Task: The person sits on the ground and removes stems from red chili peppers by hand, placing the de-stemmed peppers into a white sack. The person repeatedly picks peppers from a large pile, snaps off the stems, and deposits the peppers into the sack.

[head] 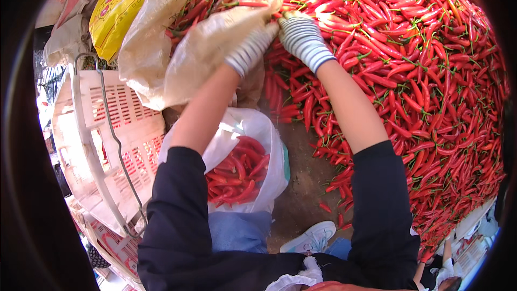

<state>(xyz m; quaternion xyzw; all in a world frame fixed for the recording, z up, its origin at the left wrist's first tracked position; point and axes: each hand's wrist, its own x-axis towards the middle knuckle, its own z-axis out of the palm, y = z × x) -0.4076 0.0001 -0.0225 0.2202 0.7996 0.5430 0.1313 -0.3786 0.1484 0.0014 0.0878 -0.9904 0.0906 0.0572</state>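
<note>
Both hands wear striped knit gloves and meet at the upper middle, at the edge of the pepper heap. My left hand (254, 44), slightly blurred, lies against the rim of a translucent plastic sack (210, 48) with red chili peppers inside. Beside it, my right hand (303, 36) has its fingertips bent at some red chili peppers next to the sack's rim; whether it grips one cannot be told. A large heap of red chili peppers (404, 68) with green stems fills the right side. Below my left forearm stands a white sack (274, 165) holding red chili peppers.
A white plastic crate (121, 101) with a wire handle lies tilted at the left. Behind it is a yellow printed bag (117, 16). Loose peppers lie on the brown floor (303, 186) near my shoe (311, 238). Another person (446, 266) is at the lower right.
</note>
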